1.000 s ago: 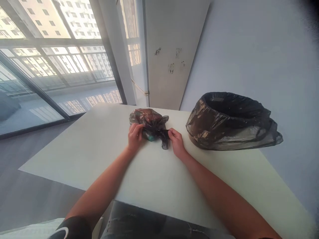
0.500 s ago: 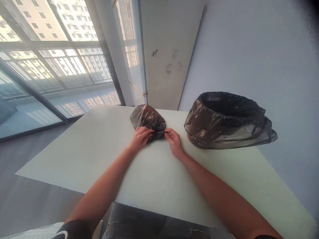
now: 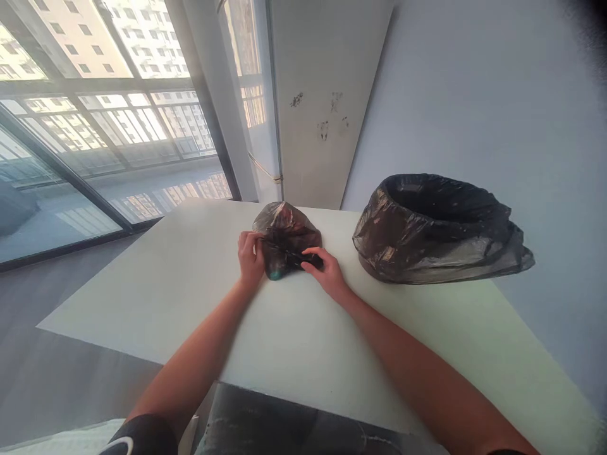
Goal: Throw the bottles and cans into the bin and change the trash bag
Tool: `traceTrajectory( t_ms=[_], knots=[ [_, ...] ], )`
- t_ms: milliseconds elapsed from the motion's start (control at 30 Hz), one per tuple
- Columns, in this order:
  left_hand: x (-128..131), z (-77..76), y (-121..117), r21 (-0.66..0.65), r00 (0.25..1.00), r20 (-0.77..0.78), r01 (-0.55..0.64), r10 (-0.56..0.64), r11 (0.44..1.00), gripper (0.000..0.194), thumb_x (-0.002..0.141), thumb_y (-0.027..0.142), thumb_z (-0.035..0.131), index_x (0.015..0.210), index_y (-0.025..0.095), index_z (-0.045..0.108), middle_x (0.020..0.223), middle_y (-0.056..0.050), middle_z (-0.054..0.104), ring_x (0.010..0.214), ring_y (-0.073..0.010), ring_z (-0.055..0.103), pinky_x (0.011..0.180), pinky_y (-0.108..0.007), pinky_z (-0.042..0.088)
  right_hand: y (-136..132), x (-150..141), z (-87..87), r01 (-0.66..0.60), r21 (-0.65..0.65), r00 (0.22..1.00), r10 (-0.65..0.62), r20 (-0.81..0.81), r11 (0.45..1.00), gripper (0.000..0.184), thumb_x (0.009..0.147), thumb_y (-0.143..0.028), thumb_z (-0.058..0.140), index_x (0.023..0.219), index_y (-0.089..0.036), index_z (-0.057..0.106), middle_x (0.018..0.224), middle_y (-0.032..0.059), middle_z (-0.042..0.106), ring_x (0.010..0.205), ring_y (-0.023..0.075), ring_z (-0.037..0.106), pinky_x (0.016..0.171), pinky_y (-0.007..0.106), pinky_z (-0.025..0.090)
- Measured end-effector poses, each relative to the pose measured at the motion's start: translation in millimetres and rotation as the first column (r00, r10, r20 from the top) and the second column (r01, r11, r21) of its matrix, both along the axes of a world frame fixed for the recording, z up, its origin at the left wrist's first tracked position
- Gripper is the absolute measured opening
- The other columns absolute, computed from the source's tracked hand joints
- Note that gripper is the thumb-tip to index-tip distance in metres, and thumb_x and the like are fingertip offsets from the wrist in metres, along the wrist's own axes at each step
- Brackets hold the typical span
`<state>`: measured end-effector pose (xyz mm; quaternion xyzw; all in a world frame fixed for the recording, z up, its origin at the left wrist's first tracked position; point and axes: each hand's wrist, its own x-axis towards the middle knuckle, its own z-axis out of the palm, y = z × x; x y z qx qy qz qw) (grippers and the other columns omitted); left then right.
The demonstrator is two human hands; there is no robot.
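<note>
A filled black plastic garbage bag (image 3: 287, 237) sits on the white table, with something reddish and a bluish-green spot showing dimly through its thin film. My left hand (image 3: 251, 258) is at the bag's left side, its fingers curled onto the plastic. From the right, my right hand (image 3: 328, 273) has a dark fold of the bag between thumb and forefinger. What exactly lies inside the bag cannot be made out. Right of my hands stands a round bin lined with a black bag (image 3: 403, 246), its opening facing up and loose plastic hanging off to the right.
The white table (image 3: 190, 278) reaches from my body to a pale panel (image 3: 327, 76) with dark smudges at the back. A bluish wall (image 3: 497, 95) borders the right. Glass sliding doors (image 3: 109, 139) stand left, and a grey object (image 3: 265, 420) lies at the table's near edge.
My left hand has shifted left, from the gathered middle to the bag's side. The gathered plastic has loosened and spread toward me, showing the bluish-green spot. My right hand's fingers have parted somewhat.
</note>
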<state>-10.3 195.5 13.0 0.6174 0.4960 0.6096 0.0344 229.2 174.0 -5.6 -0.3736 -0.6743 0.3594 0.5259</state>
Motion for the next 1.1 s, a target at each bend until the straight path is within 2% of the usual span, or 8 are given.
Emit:
traceTrajectory(
  t_ms=[233,367,467,600,700,800,967,1100],
  knots=[
    [-24,-11.7,18,-0.022,0.921,0.33,-0.212,0.207,0.977,0.016,0.104,0.025,0.044,0.095,0.021,0.056,0.09,-0.002,0.055,0.086,-0.0176,0.051,0.081,-0.029,0.039,5,1,-6.3,0.218,0.031,0.975,-0.219,0.03,0.975,0.02,0.094,-0.032,0.055,0.101,-0.021,0.069,0.093,0.0058,0.067,0.089,0.0239,0.062,0.084,0.036,0.05],
    [-24,-14.9,21,-0.048,0.912,0.385,-0.135,0.144,0.99,0.018,0.104,0.027,0.045,0.093,0.021,0.058,0.085,-0.001,0.053,0.08,-0.017,0.05,0.075,-0.028,0.039,-1,4,1.2,0.382,0.078,0.922,-0.385,0.037,0.921,0.013,0.086,-0.02,0.048,0.094,-0.022,0.059,0.099,0.0079,0.061,0.1,0.0261,0.058,0.092,0.04,0.048],
    [-14,-10.7,16,-0.042,0.935,0.354,-0.005,0.02,0.999,0.022,0.104,0.033,0.046,0.097,0.021,0.063,0.099,-0.004,0.06,0.093,-0.0196,0.056,0.081,-0.029,0.044,-11,1,9.9,0.474,0.289,0.855,-0.513,0.073,0.832,0.032,0.072,-0.009,0.048,0.1,-0.022,0.057,0.112,0.0108,0.061,0.112,0.0282,0.057,0.101,0.045,0.046],
    [-4,-5.7,11,-0.082,0.94,0.313,0.173,-0.139,0.982,0.015,0.089,0.034,0.076,0.091,0.021,0.07,0.098,-0.004,0.064,0.094,-0.0206,0.059,0.086,-0.03,0.047,-22,-7,11.3,0.229,0.546,0.89,-0.401,0.219,0.806,0.053,0.074,-0.003,0.048,0.123,-0.02,0.058,0.125,0.0123,0.065,0.12,0.0288,0.06,0.106,0.047,0.046],
    [-7,-9.0,15,-0.08,0.906,0.401,0.185,-0.138,0.98,0.019,0.089,0.036,0.078,0.089,0.021,0.067,0.087,-0.001,0.061,0.085,-0.0179,0.057,0.081,-0.028,0.047,-26,-12,6.9,-0.029,0.545,0.865,-0.252,0.434,0.838,0.045,0.08,0.0,0.044,0.116,-0.02,0.064,0.105,0.0085,0.069,0.099,0.0242,0.065,0.092,0.039,0.051],
    [-16,-15.4,23,-0.056,0.824,0.555,0.171,-0.112,0.984,0.027,0.095,0.047,0.072,0.092,0.022,0.061,0.079,0.002,0.055,0.074,-0.0146,0.053,0.072,-0.025,0.046,-30,-14,5.5,-0.051,0.467,0.813,-0.235,0.533,0.883,0.042,0.087,-0.002,0.043,0.117,-0.02,0.068,0.105,0.0072,0.066,0.079,0.0167,0.063,0.072,0.028,0.052],
    [-31,-15.6,35,-0.034,0.64,0.748,0.303,-0.177,0.952,0.042,0.088,0.061,0.075,0.098,0.024,0.06,0.08,0.002,0.059,0.067,-0.0127,0.058,0.064,-0.025,0.051,-33,-17,4.4,0.156,0.371,0.692,-0.369,0.62,0.915,0.041,0.101,-0.037,0.057,0.139,-0.021,0.062,0.115,0.0092,0.065,0.077,0.0167,0.065,0.059,0.026,0.046],
    [-54,-5.9,37,0.062,0.389,0.895,0.38,-0.22,0.923,0.039,0.079,0.048,0.088,0.099,0.024,0.063,0.074,0.004,0.055,0.062,-0.0118,0.059,0.062,-0.025,0.054,-29,-16,-3.6,0.113,0.349,0.581,-0.346,0.736,0.93,0.022,0.103,-0.037,0.059,0.107,-0.023,0.076,0.098,0.0038,0.069,0.072,0.0156,0.064,0.059,0.028,0.041]
  ],
)
